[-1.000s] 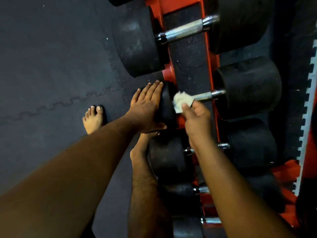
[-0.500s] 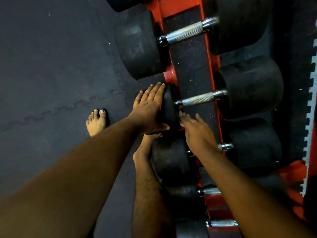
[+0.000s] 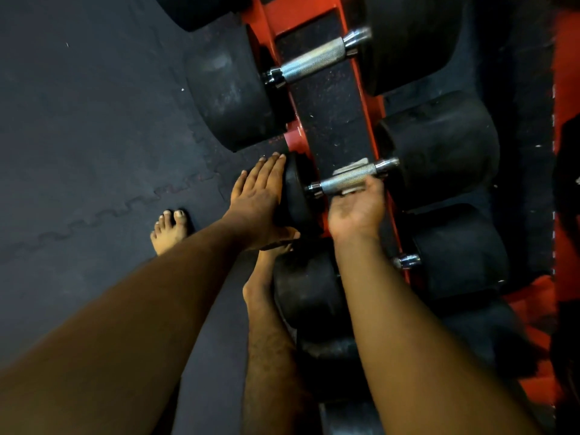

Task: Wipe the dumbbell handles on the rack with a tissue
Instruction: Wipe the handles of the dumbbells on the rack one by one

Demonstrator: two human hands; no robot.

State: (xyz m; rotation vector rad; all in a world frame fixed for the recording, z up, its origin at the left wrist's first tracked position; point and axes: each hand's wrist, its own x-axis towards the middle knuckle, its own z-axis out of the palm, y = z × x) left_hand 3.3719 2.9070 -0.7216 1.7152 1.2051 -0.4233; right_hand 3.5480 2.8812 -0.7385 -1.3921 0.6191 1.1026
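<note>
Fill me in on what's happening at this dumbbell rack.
A barefoot person is cleaning dumbbell handles on a red rack. The left hand lies flat against the near black head of one dumbbell, steadying it. The right hand reaches under that dumbbell's knurled handle, palm up, fingers curled around it with a tissue that peeks out behind the bar. The bigger dumbbell's handle above is untouched.
</note>
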